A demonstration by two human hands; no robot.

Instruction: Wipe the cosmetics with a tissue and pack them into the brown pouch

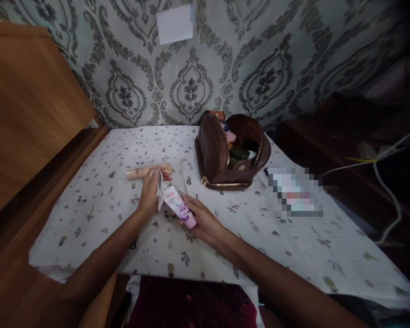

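My left hand (149, 191) is closed on a crumpled white tissue (159, 189) that hangs down from between the fingers. Close beside it, my right hand (205, 217) grips a small white and pink squeeze tube (180, 207) with a purple cartoon print. The tube tilts up to the left, its white end near the tissue; whether they touch I cannot tell. Just behind my left hand a beige squeeze tube (138, 172) lies flat on the table, partly covered by the fingers.
A brown toiletry bag (210, 148) stands unzipped at the back of the table, holding several bottles and other items. To its right lies a blurred-out flat object (295, 191). A patterned white cloth (99, 218) covers the table. A wooden panel (27, 86) rises at left; a white cable (392, 196) hangs at right.
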